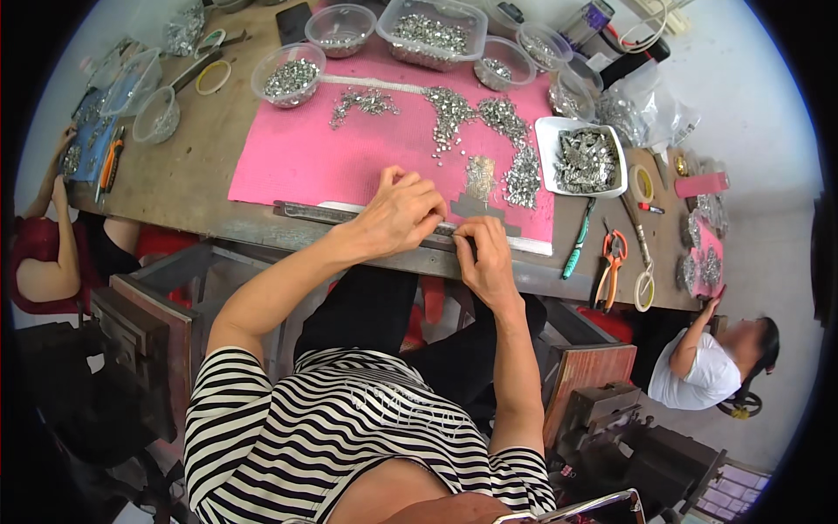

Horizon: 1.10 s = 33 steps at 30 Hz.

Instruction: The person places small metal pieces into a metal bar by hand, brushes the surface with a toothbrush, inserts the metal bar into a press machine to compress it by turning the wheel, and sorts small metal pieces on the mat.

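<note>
My left hand [403,212] rests with bent fingers on a long dark metal strip [314,212] that lies along the near edge of a pink mat [323,157]. My right hand [483,253] pinches the same strip just to the right, fingertips close to the left hand's. Directly behind the hands lie a small grey cross-shaped piece [476,206] and a heap of tiny silver metal parts [522,175]. More silver parts are scattered across the mat [449,112]. What is between the fingertips is too small to tell.
Clear plastic bowls of silver parts [288,74] and a rectangular tub [430,31] stand at the back; a white tray [581,157] at right. Orange scissors [611,258], a green tool [576,249] and tape rolls [644,183] lie right. Other people sit at left [52,253] and right [707,367].
</note>
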{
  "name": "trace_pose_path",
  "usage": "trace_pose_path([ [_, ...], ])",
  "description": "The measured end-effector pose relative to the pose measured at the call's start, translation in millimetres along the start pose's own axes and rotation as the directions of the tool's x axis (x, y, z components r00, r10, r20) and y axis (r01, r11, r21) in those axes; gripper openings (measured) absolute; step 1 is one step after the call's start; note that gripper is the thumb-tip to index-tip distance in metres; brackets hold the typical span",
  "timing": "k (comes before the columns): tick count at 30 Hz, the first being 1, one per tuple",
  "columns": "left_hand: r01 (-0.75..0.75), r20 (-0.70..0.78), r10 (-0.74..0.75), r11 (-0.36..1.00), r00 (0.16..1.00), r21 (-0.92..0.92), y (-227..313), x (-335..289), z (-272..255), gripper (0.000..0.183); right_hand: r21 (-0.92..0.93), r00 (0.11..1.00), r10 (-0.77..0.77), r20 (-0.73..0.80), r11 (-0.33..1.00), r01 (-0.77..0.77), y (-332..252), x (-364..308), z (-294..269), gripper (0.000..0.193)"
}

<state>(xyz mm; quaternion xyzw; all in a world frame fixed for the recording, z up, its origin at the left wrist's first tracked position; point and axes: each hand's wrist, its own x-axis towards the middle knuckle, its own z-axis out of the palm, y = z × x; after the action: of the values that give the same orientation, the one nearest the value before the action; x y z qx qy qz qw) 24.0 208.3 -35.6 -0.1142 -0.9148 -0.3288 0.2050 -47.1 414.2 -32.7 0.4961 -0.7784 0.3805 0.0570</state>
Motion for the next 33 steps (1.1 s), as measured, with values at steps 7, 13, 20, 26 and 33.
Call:
trace_pose_path([
  [7,-0.005,-0.012,0.004,0.997,1.000,-0.076,5,-13,9,0.008,-0.111,0.998,-0.051,0.021,0.992,0.053,-7,1,3,0.019],
  [13,-0.042,-0.003,0.042,0.999,0.999,-0.029,6,-14,13,0.011,-0.001,1.000,-0.011,-0.029,1.000,0.011,-1,-6,-1,0.017],
  [20,-0.036,0.013,0.037,0.999,0.999,-0.029,10,-7,13,0.014,0.198,0.960,0.243,-0.139,0.957,-0.213,-3,-15,4,0.017],
  [26,0.072,-0.139,-0.077,0.997,0.987,-0.040,3,-7,-33,0.015,-0.062,0.963,0.197,-0.186,0.975,-0.212,-17,-4,29,0.023],
  [33,0.318,-0.523,-0.244,0.946,0.817,0.055,-114,8,-157,0.012,-0.211,0.931,0.086,-0.354,0.963,-0.169,-18,-29,17,0.026],
])
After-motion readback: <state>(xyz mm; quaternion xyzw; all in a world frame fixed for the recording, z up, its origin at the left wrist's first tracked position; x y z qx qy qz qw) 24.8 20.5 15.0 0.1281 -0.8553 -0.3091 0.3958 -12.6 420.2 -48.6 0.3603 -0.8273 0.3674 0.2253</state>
